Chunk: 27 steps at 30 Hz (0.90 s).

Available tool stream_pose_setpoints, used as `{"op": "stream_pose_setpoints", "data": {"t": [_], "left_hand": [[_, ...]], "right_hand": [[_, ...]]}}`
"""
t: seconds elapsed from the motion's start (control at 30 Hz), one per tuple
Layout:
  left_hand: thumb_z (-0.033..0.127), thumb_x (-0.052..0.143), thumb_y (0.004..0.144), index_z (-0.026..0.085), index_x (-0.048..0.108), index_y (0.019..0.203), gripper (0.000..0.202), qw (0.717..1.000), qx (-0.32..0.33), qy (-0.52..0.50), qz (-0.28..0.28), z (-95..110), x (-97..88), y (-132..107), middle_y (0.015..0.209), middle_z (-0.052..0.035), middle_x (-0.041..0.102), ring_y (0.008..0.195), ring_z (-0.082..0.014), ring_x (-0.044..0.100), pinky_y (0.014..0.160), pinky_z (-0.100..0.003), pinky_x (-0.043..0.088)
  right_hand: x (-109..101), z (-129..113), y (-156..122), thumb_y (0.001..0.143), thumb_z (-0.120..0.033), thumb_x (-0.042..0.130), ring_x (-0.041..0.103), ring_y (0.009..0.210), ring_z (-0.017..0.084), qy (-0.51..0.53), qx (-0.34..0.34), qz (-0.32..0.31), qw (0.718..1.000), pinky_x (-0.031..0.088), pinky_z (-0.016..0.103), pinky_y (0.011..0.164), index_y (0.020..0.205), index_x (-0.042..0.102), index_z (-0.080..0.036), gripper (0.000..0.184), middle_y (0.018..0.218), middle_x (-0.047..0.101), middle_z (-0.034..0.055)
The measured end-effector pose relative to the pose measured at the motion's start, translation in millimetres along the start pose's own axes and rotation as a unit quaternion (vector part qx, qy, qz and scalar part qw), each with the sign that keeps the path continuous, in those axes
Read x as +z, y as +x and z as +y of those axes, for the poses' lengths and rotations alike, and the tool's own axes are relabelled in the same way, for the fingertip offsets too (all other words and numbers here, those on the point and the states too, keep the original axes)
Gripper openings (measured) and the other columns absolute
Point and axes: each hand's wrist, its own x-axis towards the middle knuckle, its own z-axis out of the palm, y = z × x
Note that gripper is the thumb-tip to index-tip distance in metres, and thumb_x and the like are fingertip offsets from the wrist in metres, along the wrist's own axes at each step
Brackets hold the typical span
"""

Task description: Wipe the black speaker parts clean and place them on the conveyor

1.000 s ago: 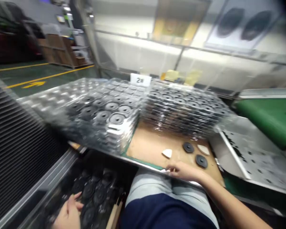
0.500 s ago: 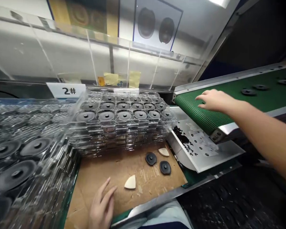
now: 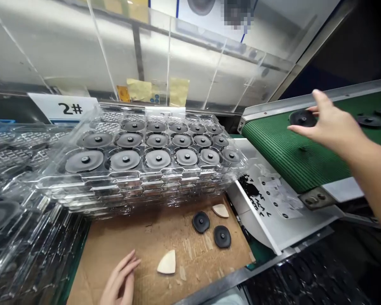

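My right hand (image 3: 330, 125) reaches over the green conveyor belt (image 3: 282, 159), fingers curled around a black round disc (image 3: 302, 118) lying on the belt. My left hand (image 3: 119, 281) rests flat on the brown cardboard sheet (image 3: 165, 243) at the bottom, fingers stretched out, holding nothing. A cream wedge-shaped piece (image 3: 167, 263) lies just right of it. Two black discs (image 3: 200, 221) (image 3: 222, 236) and a second cream wedge (image 3: 220, 210) lie further right on the cardboard.
A stack of clear plastic trays (image 3: 146, 178) filled with black discs stands behind the cardboard, with more trays (image 3: 22, 220) at the left. A "2#" sign (image 3: 63, 108) stands behind. More discs (image 3: 368, 121) ride the belt. A white metal chute (image 3: 279, 212) sits under the belt's end.
The view swung right from the left-side bin to the bench. My right hand went from the bench edge up to the belt and closed round a disc; my left hand came onto the cardboard.
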Motion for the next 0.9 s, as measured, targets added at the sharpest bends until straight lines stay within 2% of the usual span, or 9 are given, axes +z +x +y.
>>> {"op": "stream_pose_setpoints", "data": {"t": [0.07,0.13,0.17,0.23,0.33,0.5,0.67,0.77,0.9], "left_hand": [[0.042,0.060,0.077,0.024,0.070,0.086,0.023,0.994,-0.087,-0.067,-0.011,18,7.0,-5,0.114,-0.0095,0.067,0.114,-0.0310,0.057,0.107,-0.050,0.034],[0.044,0.067,0.072,0.025,0.068,0.094,0.029,0.964,-0.173,-0.195,-0.047,41,18.9,-16,0.110,-0.0085,0.069,0.108,-0.0284,0.061,0.103,-0.047,0.040],[0.045,0.070,0.070,0.026,0.067,0.098,0.034,0.939,-0.193,-0.274,-0.074,54,26.2,-22,0.109,-0.0089,0.070,0.105,-0.0281,0.063,0.099,-0.045,0.044],[0.049,0.080,0.053,0.028,0.064,0.109,0.062,0.867,-0.213,-0.420,-0.162,76,40.4,-34,0.114,-0.0109,0.068,0.106,-0.0308,0.062,0.091,-0.042,0.049],[0.049,0.085,0.039,0.028,0.062,0.115,0.083,0.787,-0.249,-0.498,-0.266,96,49.2,-42,0.118,-0.0129,0.066,0.105,-0.0316,0.062,0.090,-0.039,0.048],[0.044,0.081,0.054,0.028,0.056,0.123,0.075,0.770,-0.340,-0.472,-0.261,97,19.9,-34,0.111,-0.0104,0.068,0.103,-0.0249,0.063,0.087,-0.031,0.045],[0.044,0.084,0.048,0.030,0.060,0.119,0.077,0.776,-0.367,-0.477,-0.188,92,-2.4,-35,0.119,-0.0076,0.065,0.110,-0.0221,0.058,0.085,-0.023,0.045],[0.043,0.081,0.056,0.029,0.062,0.116,0.064,0.767,-0.355,-0.517,-0.135,86,-2.8,-38,0.120,-0.0072,0.065,0.110,-0.0223,0.058,0.089,-0.028,0.046],[0.042,0.066,0.075,0.031,0.062,0.115,0.041,0.740,-0.342,-0.577,-0.054,77,-5.8,-33,0.120,-0.0061,0.065,0.113,-0.0267,0.059,0.102,-0.045,0.041]], "right_hand": [[-10,-51,-34,0.069,-0.072,0.055,0.056,0.113,0.038,0.044,-0.047,-0.061,0.996,0.042,0.054,0.090,0.144,0.027,-0.035,0.088,0.118,0.064,0.0082],[-9,-110,-84,0.075,-0.064,0.057,0.053,0.120,0.034,0.156,-0.165,-0.179,0.957,0.045,0.048,0.097,0.138,0.041,-0.033,0.072,0.132,0.055,0.0072],[-4,-137,-113,0.078,-0.051,0.062,0.054,0.119,0.030,0.221,-0.210,-0.214,0.928,0.048,0.042,0.096,0.137,0.042,-0.030,0.066,0.133,0.055,0.0078],[13,-184,-171,0.075,-0.039,0.071,0.059,0.113,0.025,0.329,-0.265,-0.286,0.860,0.051,0.034,0.094,0.141,0.034,-0.027,0.077,0.124,0.061,0.0081],[45,-226,-236,0.071,-0.038,0.075,0.055,0.118,0.025,0.460,-0.229,-0.322,0.795,0.045,0.035,0.100,0.145,0.025,-0.023,0.091,0.128,0.058,0.0109],[74,-264,-271,0.069,-0.045,0.074,0.049,0.124,0.029,0.501,-0.081,-0.372,0.777,0.042,0.042,0.102,0.141,0.035,-0.018,0.086,0.133,0.052,0.0162],[77,-289,-274,0.074,-0.045,0.070,0.046,0.127,0.030,0.518,-0.081,-0.364,0.770,0.041,0.046,0.102,0.143,0.030,-0.022,0.083,0.136,0.051,0.0146],[83,-291,-279,0.080,-0.052,0.062,0.044,0.128,0.029,0.504,-0.104,-0.318,0.796,0.043,0.046,0.101,0.144,0.029,-0.024,0.077,0.139,0.047,0.0134],[106,-288,-298,0.089,-0.038,0.053,0.053,0.115,0.029,0.388,-0.072,-0.272,0.878,0.049,0.048,0.090,0.124,0.055,-0.027,0.037,0.130,0.054,0.0115]]}}
